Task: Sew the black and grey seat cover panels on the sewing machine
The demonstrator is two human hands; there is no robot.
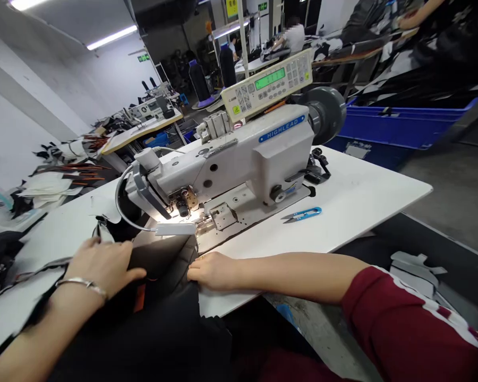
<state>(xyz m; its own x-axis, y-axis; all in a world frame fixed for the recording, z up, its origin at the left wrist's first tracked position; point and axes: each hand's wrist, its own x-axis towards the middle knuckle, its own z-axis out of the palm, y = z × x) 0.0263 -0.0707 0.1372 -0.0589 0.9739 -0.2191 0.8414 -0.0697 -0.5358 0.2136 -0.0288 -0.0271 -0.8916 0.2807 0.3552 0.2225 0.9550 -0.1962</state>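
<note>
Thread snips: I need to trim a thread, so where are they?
Head view: the blue thread snips lie on the white table, beside the Highlead sewing machine, right of the person's right hand.

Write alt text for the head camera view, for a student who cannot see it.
A person's left hand, wearing a silver bangle, and right hand rest on black sheet material before the lit needle area of a white Highlead sewing machine on a white table; blue-handled thread snips lie nearby.

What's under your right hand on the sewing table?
The right hand rests on black material near the edge of the white table, with a white piece showing below it. The palm hides the spot directly beneath it, and the material covers whatever lies under it.
</note>
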